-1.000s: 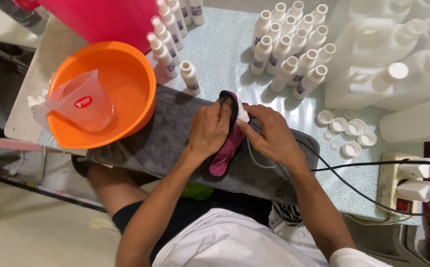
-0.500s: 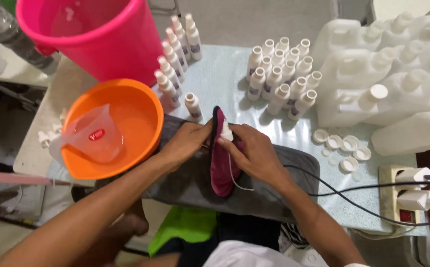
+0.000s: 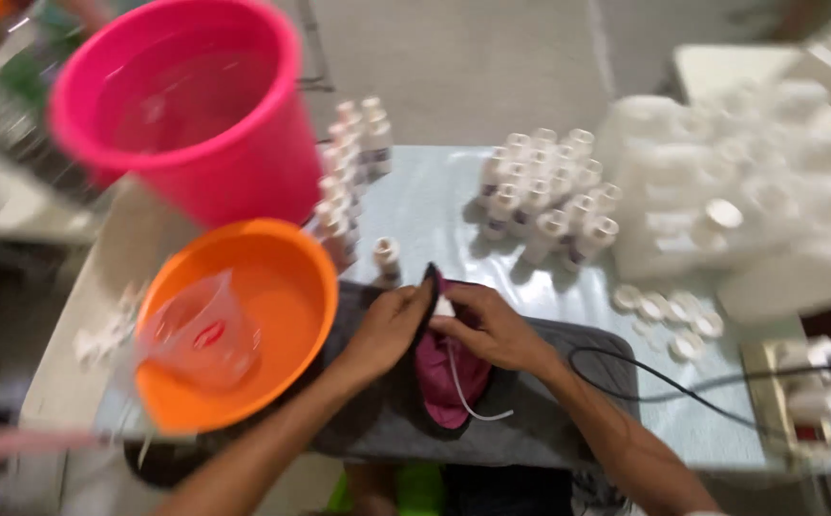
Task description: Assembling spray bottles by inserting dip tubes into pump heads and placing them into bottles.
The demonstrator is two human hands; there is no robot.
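- While the view is motion-blurred, both hands meet at the top end of a magenta fabric pouch (image 3: 449,377) with a black edge; it lies on a grey cloth (image 3: 377,420) at the table's near edge, between the forearms
- left hand (image 3: 392,330): fingers curled in, tips pinched on the pouch's black upper edge; closed grip on the fabric
- right hand (image 3: 492,330): fingers bent, thumb and forefinger pinched around a small white piece (image 3: 444,308) at the pouch mouth; a thin white cord (image 3: 463,392) runs down from it across the pouch; exact contact blurred
- pouch look: pink-magenta, elongated, crumpled, dark trim at top, lower end resting flat on the grey cloth
- counts: one pink bucket (image 3: 196,124), far left; one orange basin (image 3: 244,315) just beside the left hand; one clear measuring jug (image 3: 201,334) inside the basin
- one lone small white bottle (image 3: 387,258) just above the hands
- small white bottles in two groups: a row (image 3: 349,172) beside the bucket, a cluster (image 3: 549,191) centre table; too blurred for an exact count, roughly a dozen or more each
- loose white caps (image 3: 669,320) right of the hands, about seven; blurred
- large white jugs (image 3: 750,182) stacked far right; count cannot tell
- one black cable (image 3: 683,387) crossing the pale blue table (image 3: 435,201) toward a power strip (image 3: 807,392) at right
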